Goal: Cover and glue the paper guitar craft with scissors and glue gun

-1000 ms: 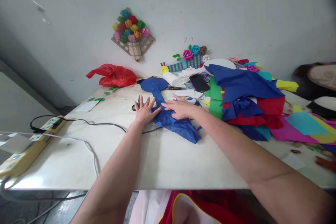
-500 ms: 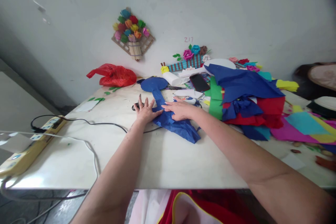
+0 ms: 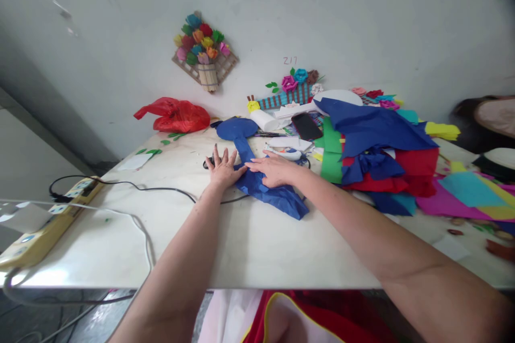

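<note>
Wall and desk, head view: a pale wall [image 3: 362, 21] backs a whitish desk [image 3: 281, 257]; places below are told from the blue disc [image 3: 236, 128].
Blue paper: the crumpled blue paper [image 3: 279, 201] lies on the near side of the disc, directly beneath the right hand [image 3: 277, 170].
Long axis: from the disc towards the near edge, slanting right; whether disc and paper are joined, I cannot tell.
Right grip: fingers extended, palm down on the paper, nothing clasped; it covers more of the paper than the other.
Left grip: the left hand [image 3: 222, 172] is spread wide, nearer than the disc, thumb at the paper's left edge.
Red bag: the red plastic bag [image 3: 177, 116] sits left of the disc, contents hidden.
Straw holder: the straw holder [image 3: 208, 78], above and left of the disc, carries paper flowers [image 3: 198, 36].
</note>
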A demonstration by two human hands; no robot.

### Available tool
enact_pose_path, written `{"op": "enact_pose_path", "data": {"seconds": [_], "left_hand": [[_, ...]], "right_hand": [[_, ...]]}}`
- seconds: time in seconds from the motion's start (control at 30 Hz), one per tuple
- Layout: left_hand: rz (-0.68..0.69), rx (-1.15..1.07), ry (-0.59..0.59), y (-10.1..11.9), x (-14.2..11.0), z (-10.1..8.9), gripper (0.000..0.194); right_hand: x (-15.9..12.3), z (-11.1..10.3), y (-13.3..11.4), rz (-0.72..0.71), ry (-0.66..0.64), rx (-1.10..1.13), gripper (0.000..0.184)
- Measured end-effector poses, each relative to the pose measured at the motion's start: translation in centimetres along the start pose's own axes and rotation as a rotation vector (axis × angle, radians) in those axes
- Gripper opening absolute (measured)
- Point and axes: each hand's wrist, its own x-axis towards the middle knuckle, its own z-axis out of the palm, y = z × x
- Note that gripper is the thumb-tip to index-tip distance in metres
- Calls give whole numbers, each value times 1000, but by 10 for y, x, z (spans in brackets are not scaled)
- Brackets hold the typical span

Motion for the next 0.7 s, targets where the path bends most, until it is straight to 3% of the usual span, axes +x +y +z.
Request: {"op": "enact_pose_path", "data": {"seconds": [0.2, 0.43, 0.7], "left_hand": [[-50, -7, -33, -2, 4, 3, 79], [-63, -42, -27, -1, 3, 4, 76], [-51, 1, 19, 1, 5, 5, 73]], "right_hand": [[0, 1, 2, 19, -12, 5, 67], [1, 3, 4, -3, 78, 30, 64], [3, 4, -2, -14, 35, 23, 68]]}}
